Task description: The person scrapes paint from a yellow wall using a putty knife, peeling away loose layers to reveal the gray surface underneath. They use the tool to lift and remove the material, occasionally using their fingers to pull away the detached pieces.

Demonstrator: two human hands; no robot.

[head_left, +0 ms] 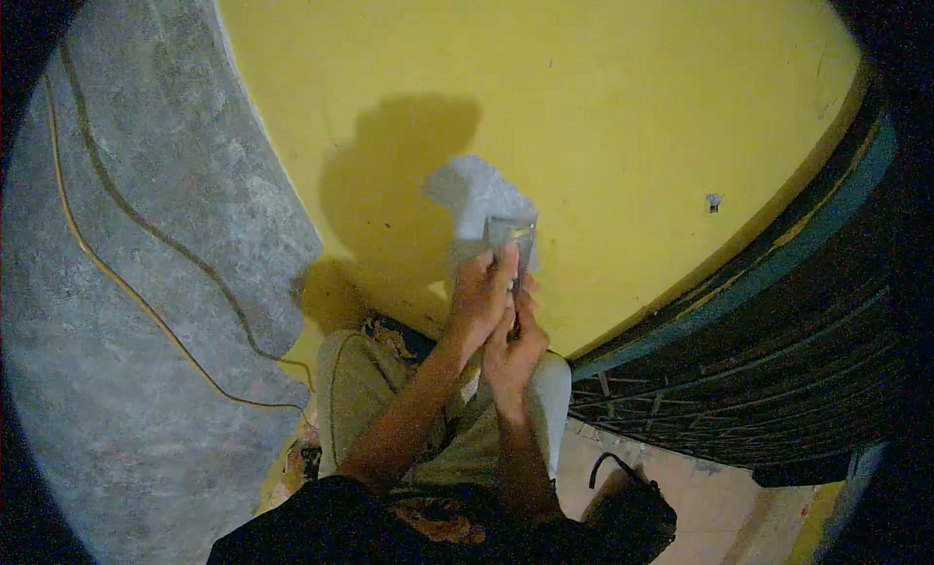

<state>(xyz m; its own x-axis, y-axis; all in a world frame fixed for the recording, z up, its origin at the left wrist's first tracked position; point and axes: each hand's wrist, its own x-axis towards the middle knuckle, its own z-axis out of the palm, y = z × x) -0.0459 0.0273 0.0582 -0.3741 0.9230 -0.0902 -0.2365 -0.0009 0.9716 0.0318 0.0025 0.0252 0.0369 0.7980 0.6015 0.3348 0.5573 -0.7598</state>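
Observation:
A scraper with a flat, rectangular grey blade (509, 231) points up at the yellow wall in front of me. Its far edge overlaps a pale grey, plaster-like patch (474, 187) in this view. My left hand (475, 300) is closed on the scraper from the left, with a finger laid along the blade. Just below and to the right, my right hand (515, 348) wraps its lower end. The fingers of both hands hide most of the handle.
A yellow wall (623, 127) fills the middle, with a small hole (714, 203) at right. Bare grey wall (185, 273) carries a hanging cable (146, 317) at left. A dark slatted structure (759, 351) curves along the right. A black bag-like object (637, 516) sits on the tiled floor.

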